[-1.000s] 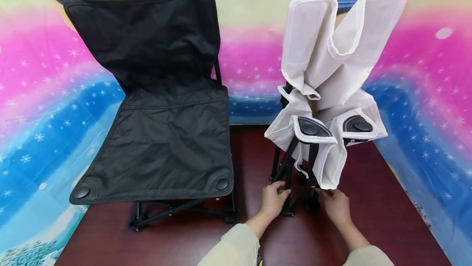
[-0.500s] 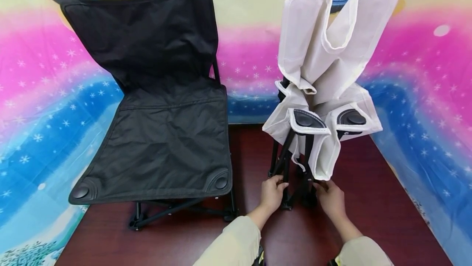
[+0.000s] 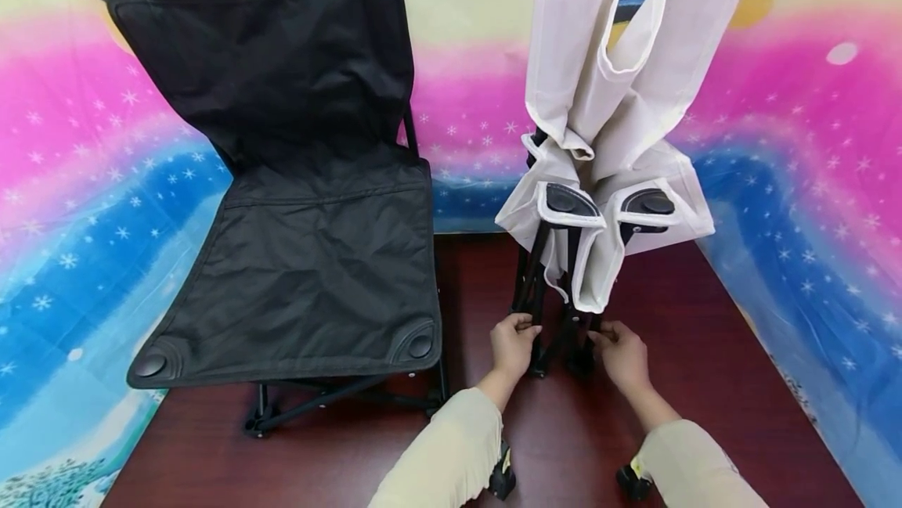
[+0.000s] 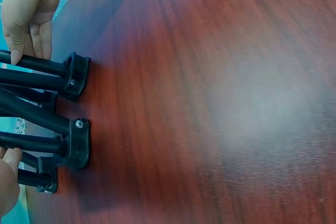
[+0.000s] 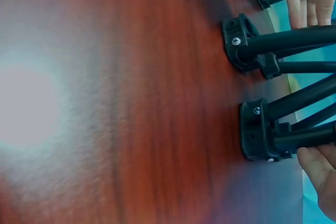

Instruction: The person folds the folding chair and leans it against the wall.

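A white fabric folding chair (image 3: 564,46) stands partly folded on the right, its back and seat cloth creased inward over bunched black legs. Low on its near left side, my left hand (image 3: 512,345) grips a leg tube between thumb and fingers. On the opposite side my right hand (image 3: 623,355) pinches another leg just above the foot. Close up in the left wrist view, black plastic feet (image 4: 80,142) with screws join the tubes near the floor. The right wrist view shows similar feet (image 5: 254,129) and my right thumb against a tube. The rear legs are mostly hidden.
A black folding chair (image 3: 331,273) stands unfolded to the left, near the white one. Both are on a dark red wood-grain surface (image 3: 550,445). A colourful printed backdrop (image 3: 472,93) rises behind and along both sides.
Both hands and the white chair have moved back toward the backdrop and slightly left, still partly folded. The black chair has stayed in place; the view has shifted slightly.
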{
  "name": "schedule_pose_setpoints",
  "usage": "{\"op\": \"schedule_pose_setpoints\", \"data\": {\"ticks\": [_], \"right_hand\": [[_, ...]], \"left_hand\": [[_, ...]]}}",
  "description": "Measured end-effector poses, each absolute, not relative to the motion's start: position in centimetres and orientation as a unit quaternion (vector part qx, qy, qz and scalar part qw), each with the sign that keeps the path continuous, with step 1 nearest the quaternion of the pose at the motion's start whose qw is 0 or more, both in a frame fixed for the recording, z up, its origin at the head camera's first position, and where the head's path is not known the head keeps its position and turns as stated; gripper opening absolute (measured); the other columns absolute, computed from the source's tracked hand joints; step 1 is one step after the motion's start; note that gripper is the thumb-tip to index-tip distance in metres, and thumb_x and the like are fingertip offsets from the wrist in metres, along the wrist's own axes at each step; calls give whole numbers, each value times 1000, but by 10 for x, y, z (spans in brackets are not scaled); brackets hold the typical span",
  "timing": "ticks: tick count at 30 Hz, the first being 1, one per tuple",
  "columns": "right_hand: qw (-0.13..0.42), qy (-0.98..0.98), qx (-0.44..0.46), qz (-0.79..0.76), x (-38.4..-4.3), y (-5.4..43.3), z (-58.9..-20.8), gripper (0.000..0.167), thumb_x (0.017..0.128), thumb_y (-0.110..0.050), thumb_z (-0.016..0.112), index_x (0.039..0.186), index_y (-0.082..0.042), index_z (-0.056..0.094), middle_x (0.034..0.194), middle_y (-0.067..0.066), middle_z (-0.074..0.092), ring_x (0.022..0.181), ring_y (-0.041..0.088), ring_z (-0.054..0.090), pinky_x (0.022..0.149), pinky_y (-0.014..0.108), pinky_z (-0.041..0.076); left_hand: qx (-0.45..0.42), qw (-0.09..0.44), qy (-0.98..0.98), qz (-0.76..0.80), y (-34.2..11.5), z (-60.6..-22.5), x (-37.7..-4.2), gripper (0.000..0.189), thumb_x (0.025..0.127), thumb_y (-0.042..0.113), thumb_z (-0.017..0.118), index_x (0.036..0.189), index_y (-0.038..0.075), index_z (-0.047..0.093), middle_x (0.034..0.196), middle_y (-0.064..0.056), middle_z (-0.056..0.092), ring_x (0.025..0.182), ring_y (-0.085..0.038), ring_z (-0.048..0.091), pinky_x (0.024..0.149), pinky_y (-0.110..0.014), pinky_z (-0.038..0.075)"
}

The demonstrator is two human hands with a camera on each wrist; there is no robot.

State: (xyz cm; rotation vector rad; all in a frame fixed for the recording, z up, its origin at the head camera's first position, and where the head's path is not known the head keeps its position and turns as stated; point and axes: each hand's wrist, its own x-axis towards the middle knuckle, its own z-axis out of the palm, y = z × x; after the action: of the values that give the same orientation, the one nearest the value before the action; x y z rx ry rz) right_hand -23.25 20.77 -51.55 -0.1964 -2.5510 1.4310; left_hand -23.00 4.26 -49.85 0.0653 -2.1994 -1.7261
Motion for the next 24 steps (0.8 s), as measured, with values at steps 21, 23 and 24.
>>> {"op": "schedule_pose_setpoints", "data": {"ticks": [21,23,24], "right_hand": [[140,-717,-151,666,-286,210,-571,12,74,-3,64,83,5,61,64,2,63,50,9,59,44,20,47],[136,-709,-152,675,-283,207,-563,11,74,-2,64,82,6,61,64,2,63,49,9,58,40,18,45],[135,-703,-154,681,-282,205,-558,11,74,0,63,81,7,62,64,4,63,49,9,58,37,20,43]], "left_hand": [[136,244,-756,-591,60,-575,-304,10,61,9,75,70,12,71,62,3,63,58,-7,57,49,-19,44],[162,233,-748,-600,62,-552,-293,10,62,5,73,71,9,71,65,0,63,63,-10,58,54,-20,46],[181,213,-743,-608,61,-534,-285,9,63,5,73,71,9,71,67,-2,64,67,-12,59,58,-22,47]]}}
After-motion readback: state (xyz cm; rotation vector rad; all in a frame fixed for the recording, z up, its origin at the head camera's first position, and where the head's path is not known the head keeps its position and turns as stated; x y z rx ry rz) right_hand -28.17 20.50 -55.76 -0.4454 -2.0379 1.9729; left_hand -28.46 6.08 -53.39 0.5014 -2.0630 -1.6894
